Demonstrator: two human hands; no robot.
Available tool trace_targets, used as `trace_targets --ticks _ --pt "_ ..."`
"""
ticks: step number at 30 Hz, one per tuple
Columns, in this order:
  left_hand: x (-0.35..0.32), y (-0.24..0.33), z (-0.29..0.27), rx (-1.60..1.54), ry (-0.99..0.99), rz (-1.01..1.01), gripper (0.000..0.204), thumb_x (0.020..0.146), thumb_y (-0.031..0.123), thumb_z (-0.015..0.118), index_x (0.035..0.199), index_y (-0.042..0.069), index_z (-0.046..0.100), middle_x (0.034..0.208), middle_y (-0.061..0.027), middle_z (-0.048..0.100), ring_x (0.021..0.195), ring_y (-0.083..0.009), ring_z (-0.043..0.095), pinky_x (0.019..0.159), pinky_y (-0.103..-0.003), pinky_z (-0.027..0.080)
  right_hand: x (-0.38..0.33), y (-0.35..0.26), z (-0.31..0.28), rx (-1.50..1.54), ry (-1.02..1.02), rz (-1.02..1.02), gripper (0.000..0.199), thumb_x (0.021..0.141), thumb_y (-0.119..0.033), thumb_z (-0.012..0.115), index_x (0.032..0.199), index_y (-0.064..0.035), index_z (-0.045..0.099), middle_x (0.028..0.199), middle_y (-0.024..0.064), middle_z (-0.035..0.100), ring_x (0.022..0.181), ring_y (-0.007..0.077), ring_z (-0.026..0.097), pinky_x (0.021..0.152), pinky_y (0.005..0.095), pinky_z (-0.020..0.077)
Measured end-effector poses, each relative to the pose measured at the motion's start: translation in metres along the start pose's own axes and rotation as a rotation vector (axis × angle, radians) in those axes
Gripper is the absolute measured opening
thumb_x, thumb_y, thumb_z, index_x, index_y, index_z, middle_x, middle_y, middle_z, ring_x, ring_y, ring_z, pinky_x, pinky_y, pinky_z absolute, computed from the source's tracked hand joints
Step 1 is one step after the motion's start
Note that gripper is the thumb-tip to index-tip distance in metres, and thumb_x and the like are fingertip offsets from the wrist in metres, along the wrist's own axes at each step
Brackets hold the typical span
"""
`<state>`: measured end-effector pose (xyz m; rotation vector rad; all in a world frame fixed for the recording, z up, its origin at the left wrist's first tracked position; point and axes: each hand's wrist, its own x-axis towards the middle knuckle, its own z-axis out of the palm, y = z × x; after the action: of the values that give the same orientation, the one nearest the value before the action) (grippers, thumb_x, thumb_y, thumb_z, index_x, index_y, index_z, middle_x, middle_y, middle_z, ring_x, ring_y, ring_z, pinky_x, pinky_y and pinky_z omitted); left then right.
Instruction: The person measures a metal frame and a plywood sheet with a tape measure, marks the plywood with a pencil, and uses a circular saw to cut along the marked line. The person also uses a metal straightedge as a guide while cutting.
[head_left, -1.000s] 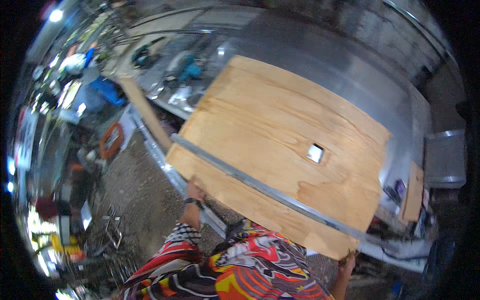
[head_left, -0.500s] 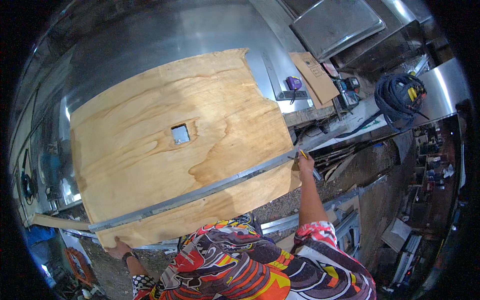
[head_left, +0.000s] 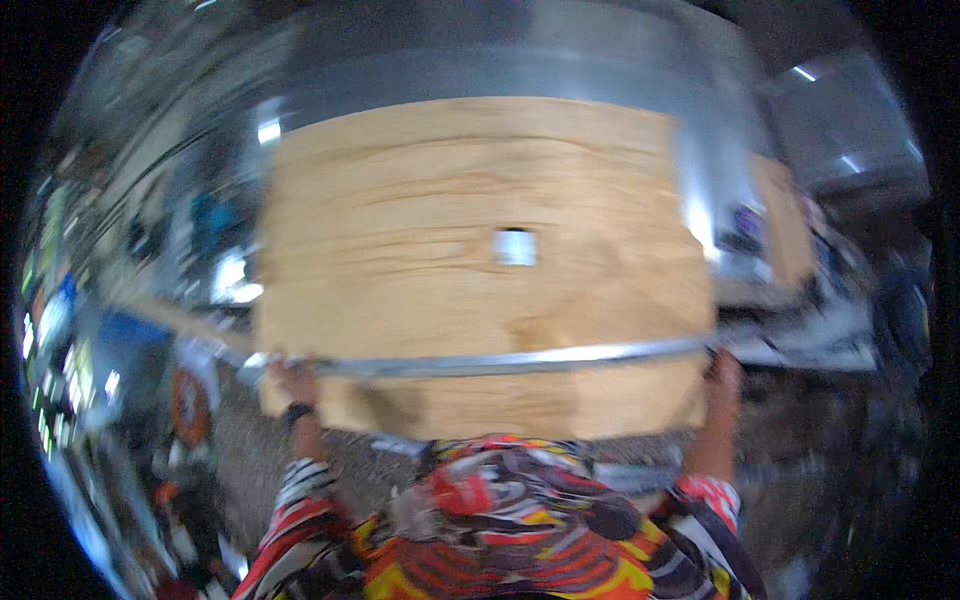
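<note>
A plywood sheet (head_left: 430, 250) with a small square hole lies flat in front of me. Across its near part runs a long, straight metal bar (head_left: 510, 360), roughly parallel to the near edge. My left hand (head_left: 294, 380) is on the sheet's near left corner, at the bar's left end, its fingers smeared by motion. At the right edge, by the bar's other end, my right hand (head_left: 724, 378) is closed. The slim yellow pencil seen in it half a second ago is lost in the blur.
Beneath the sheet is a shiny metal-topped table (head_left: 570, 65). To the right are a purple tape measure (head_left: 748, 225) and a piece of brown cardboard (head_left: 782, 220). An orange coil (head_left: 188, 405) lies low on the left. The whole view is blurred.
My view has swung left, so the sheet now appears farther right and squarer to me. My left hand has moved from the sheet's near corner up to the bar's left end.
</note>
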<state>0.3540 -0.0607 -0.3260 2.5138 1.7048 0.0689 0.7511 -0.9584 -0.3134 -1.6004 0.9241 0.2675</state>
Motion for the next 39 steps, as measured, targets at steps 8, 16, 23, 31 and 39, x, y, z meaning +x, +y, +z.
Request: trace_targets --ticks 8,16,23,31,39 --pt "-0.026 0.036 0.0 -0.293 0.069 -0.079 0.061 0.083 0.027 0.076 0.13 -0.01 0.062 0.117 -0.0262 0.071 0.097 -0.0381 0.071 0.089 -0.043 0.057 0.011 -0.01 -0.065 0.467 -0.172 0.114 0.029 0.106 -0.035 0.056 0.122 -0.011 0.059 0.098 0.0036 0.068 0.072 0.0178 0.059 0.063 0.0325 0.0481" --pt "0.004 0.107 -0.029 -1.314 -0.019 -0.323 0.067 0.081 -0.005 0.07 0.145 -0.009 0.048 0.109 -0.0167 0.071 0.095 -0.0235 0.07 0.086 -0.036 0.057 0.035 -0.015 -0.062 0.241 -0.07 -0.046 0.026 0.106 -0.032 0.059 0.121 -0.0115 0.059 0.099 0.0047 0.068 0.078 0.0194 0.061 0.067 0.0338 0.0508" --pt "-0.013 0.127 -0.043 -0.435 0.378 0.003 0.047 0.08 0.002 0.073 0.125 -0.002 0.061 0.124 -0.022 0.064 0.112 -0.0366 0.063 0.097 -0.043 0.052 0.077 -0.007 -0.047 0.561 -0.27 -0.031 0.038 0.103 -0.031 0.053 0.123 -0.0003 0.064 0.128 0.0153 0.065 0.115 0.0315 0.061 0.108 0.0488 0.0463" --pt "-0.086 0.17 -0.061 -1.672 -0.241 -0.823 0.049 0.092 0.005 0.07 0.135 0.005 0.046 0.095 -0.0113 0.065 0.083 -0.0245 0.067 0.074 -0.041 0.059 0.105 0.002 -0.073 0.483 -0.132 -0.132 0.031 0.104 -0.032 0.059 0.116 -0.0031 0.063 0.105 0.0097 0.068 0.088 0.0247 0.064 0.077 0.0367 0.0528" --pt "-0.016 0.141 -0.014 -1.211 -0.475 -0.321 0.019 0.099 0.025 0.062 0.106 0.007 0.067 0.107 -0.0109 0.07 0.107 -0.0237 0.066 0.085 -0.044 0.055 0.095 -0.002 -0.032 0.509 -0.352 -0.156 0.027 0.104 -0.029 0.062 0.109 -0.0026 0.064 0.089 0.0068 0.071 0.076 0.0223 0.068 0.066 0.0336 0.0619"
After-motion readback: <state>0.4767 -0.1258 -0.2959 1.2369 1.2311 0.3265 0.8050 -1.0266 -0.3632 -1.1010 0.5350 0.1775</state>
